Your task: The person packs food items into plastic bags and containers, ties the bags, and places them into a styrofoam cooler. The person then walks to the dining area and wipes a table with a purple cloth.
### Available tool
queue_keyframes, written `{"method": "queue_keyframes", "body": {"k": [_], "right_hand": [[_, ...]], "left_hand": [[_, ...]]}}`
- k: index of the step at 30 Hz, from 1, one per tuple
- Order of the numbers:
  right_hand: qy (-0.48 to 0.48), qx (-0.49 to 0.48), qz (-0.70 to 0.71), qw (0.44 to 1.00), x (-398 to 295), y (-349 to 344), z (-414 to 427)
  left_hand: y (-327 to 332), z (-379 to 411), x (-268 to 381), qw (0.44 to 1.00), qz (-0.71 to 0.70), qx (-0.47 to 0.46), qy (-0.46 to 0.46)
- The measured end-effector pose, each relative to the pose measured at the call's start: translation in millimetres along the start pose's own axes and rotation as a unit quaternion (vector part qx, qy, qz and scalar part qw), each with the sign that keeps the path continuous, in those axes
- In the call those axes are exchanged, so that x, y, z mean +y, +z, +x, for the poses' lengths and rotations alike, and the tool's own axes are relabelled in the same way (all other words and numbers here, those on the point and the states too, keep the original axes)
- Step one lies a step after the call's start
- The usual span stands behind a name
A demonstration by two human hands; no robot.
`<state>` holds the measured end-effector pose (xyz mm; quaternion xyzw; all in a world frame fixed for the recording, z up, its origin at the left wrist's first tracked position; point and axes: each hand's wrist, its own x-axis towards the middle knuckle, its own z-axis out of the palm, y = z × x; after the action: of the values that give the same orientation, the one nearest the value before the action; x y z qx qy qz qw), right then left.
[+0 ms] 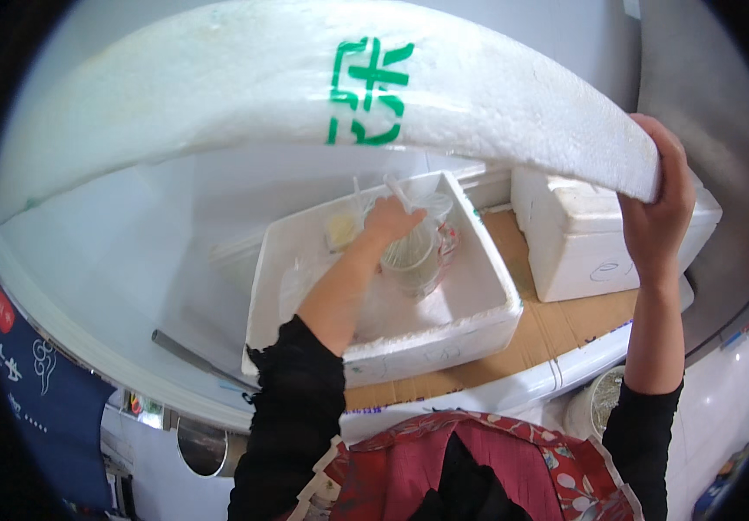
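Observation:
My right hand (657,195) grips the end of a large white foam lid (478,91) with green lettering and holds it raised. Below it an open white foam box (511,319) stands on flattened cardboard. My left hand (392,220) reaches into the box over a clear plastic tub (412,267) covered with plastic film. Its fingers touch the film or a bag at the tub's top; whether they grip it I cannot tell. A small clear container with yellow contents (342,229) lies left of the hand, and a red-marked plastic bag (447,244) is beside the tub.
A smaller closed foam box (583,241) stands on the cardboard (543,319) at the right. A grey tube (192,355) lies at the left. Under the front edge at the right is a film-covered bucket (599,400). A dark blue cloth (48,404) hangs at the lower left.

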<state>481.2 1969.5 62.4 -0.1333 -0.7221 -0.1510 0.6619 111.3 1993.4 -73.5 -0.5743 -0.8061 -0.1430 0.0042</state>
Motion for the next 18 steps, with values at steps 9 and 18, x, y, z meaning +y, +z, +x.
{"method": "queue_keyframes", "body": {"k": [9, 18], "right_hand": [[0.082, 0.003, 0.017, 0.996, 27.3, -27.6, -13.0], [0.073, 0.003, 0.040, 0.997, 37.6, -6.4, -16.0]], "left_hand": [[32.9, 49.1, 13.9, 0.996, -0.073, -0.043, -0.028], [29.9, 51.4, 47.3, 0.987, -0.152, -0.049, -0.012]]}}
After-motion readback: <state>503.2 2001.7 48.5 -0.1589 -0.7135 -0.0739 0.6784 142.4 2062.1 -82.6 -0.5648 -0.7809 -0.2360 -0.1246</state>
